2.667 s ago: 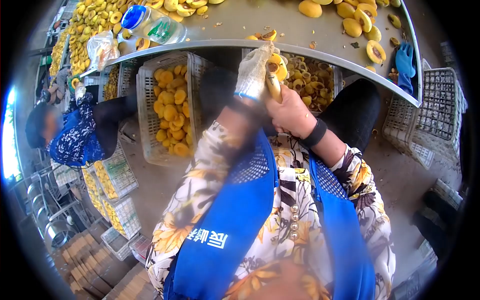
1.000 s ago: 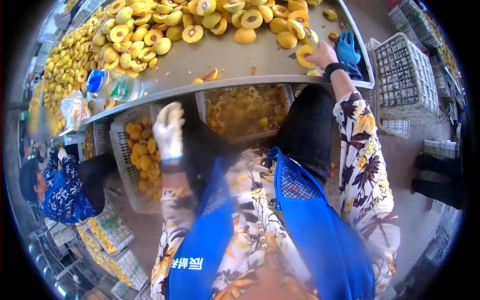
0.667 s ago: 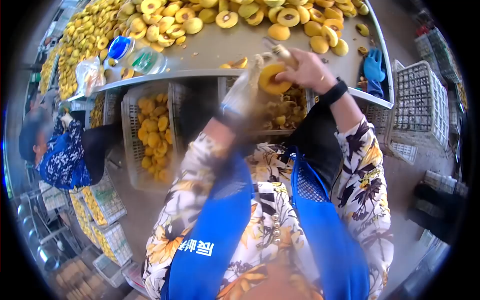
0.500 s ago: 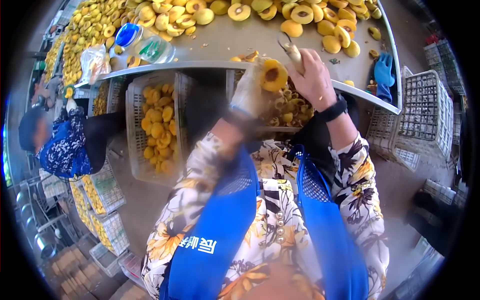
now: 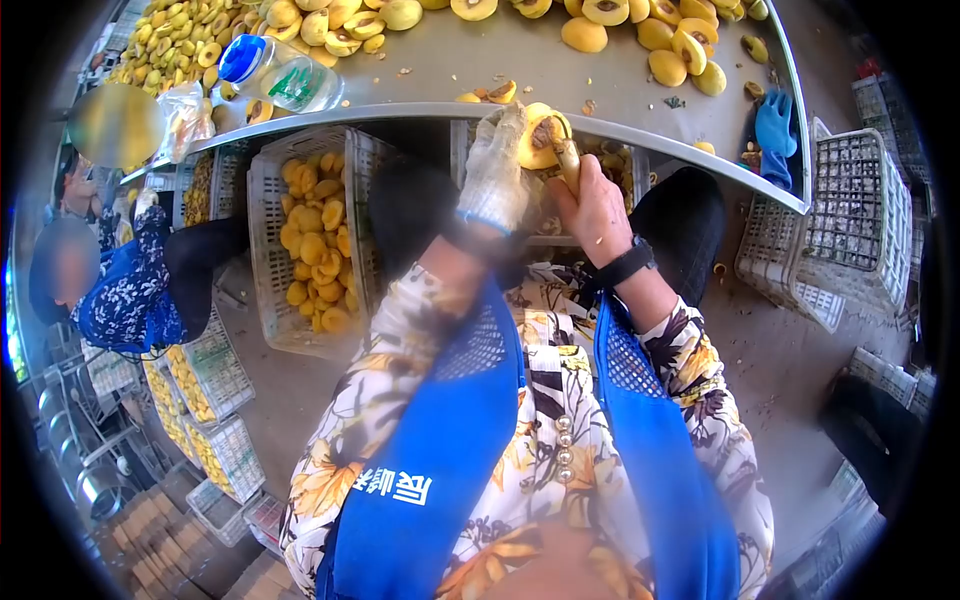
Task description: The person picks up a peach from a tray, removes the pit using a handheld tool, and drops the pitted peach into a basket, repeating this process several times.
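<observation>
My left hand (image 5: pixel 495 170), in a whitish glove, is closed on a halved yellow fruit (image 5: pixel 536 140) with its brown centre facing up. My bare right hand (image 5: pixel 600 210), with a black band at the wrist, grips the pale handle of a small tool (image 5: pixel 568 162). The tool's curved metal end touches the fruit's brown centre. Both hands are close together at the near edge of the metal table (image 5: pixel 420 90). Below them a crate of fruit pieces is partly hidden by my hands.
Fruit halves (image 5: pixel 585 35) lie along the far side of the table. A bottle with a blue lid (image 5: pixel 290 78), a plastic bag (image 5: pixel 183 115) and a blue glove (image 5: pixel 773 135) rest near its edge. Crates (image 5: pixel 850 220) stand right; a fruit-filled crate (image 5: pixel 258 240) and a co-worker (image 5: pixel 140 290) are left.
My right hand has moved left and down, bringing the tool from beside the fruit onto its centre. The view has shifted slightly.
</observation>
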### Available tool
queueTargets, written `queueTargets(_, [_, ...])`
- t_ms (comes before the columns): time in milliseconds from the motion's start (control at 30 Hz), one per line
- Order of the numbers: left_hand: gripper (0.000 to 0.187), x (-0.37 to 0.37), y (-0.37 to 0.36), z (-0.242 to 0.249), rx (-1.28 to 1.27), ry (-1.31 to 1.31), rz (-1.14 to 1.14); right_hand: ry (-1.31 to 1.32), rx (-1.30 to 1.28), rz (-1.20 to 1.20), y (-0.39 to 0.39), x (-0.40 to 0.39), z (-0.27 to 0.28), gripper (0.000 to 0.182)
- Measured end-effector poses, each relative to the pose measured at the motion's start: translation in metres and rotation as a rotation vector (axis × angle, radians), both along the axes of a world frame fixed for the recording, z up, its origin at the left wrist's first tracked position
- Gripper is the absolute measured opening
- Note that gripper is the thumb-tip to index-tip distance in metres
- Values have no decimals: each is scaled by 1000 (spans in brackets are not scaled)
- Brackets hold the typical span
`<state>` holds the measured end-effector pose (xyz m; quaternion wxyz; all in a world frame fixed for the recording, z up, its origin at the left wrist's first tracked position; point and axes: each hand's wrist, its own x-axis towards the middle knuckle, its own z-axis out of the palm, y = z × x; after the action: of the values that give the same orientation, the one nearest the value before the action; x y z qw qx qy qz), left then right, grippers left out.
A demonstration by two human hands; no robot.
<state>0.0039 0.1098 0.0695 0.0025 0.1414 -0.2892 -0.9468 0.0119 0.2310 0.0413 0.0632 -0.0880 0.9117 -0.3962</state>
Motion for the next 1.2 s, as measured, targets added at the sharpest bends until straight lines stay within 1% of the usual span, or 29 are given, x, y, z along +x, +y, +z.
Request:
queueTargets(33, [19,1,3,4,-6,-11,25,-34,0,-6,0,1,1,27])
queueTargets(100, [15,-1,6,2,-87,-28,62,-101,0,-19,-1,3,4,27])
queueTargets(200, [12,-3,7,-8,-247,-10,94,-126,-12,17,-3,8,7,23])
queueTargets(233, [12,-3,6,-10,-307,3,100,-89,-11,76,-3,11,11,22])
queueTargets(300, [12,-3,3,-8,-340,-38,56,-17,-10,196,-5,15,19,20])
queueTargets(333, [13,-3,0,-6,-357,-58,35,-91,-27,166,-7,17,15,19])
queueTargets(433, [13,-11,-13,-22,-479,-120,-68,-187,-68,240,-3,17,1,20])
queueTargets(467, [15,-10,-20,-24,-474,-145,-170,-190,-80,229,-4,19,-1,20])
queueTargets(533, [15,-8,-24,-19,-379,-129,-169,-197,-103,209,-8,20,0,21])
queueTargets(600, [16,-2,-27,-5,-283,-82,-143,-255,-242,215,-11,15,19,22])
queueTargets(633, [19,1,-27,-8,-284,-19,-133,-281,-313,218,-13,13,26,22])
queueTargets(667, [22,4,-26,-17,-286,44,-122,-511,-438,110,-17,12,23,20])
queueTargets(700, [26,6,-24,-23,-289,108,-113,-489,-423,123,-19,12,16,20])
queueTargets(733, [27,6,-24,-28,-334,62,-51,-472,-407,137,-22,14,6,20])
queueTargets(800, [19,4,-22,-31,-324,15,3,-454,-385,145,-25,19,-1,20])
queueTargets(867, [15,1,-22,-25,-183,-101,14,-495,-403,126,-30,24,2,19])
queueTargets(900, [15,1,-21,-25,-241,-128,27,-541,-424,113,-32,27,5,18])
queueTargets(967, [16,-1,-19,-24,-360,-179,50,-727,-519,74,-33,27,20,16])
queueTargets(1067, [16,-1,-20,-30,-456,-141,52,-838,-607,61,-32,29,18,12])
queueTargets(1200, [21,-1,-28,-38,-417,-187,-58,-1030,-791,115,-30,29,10,10])
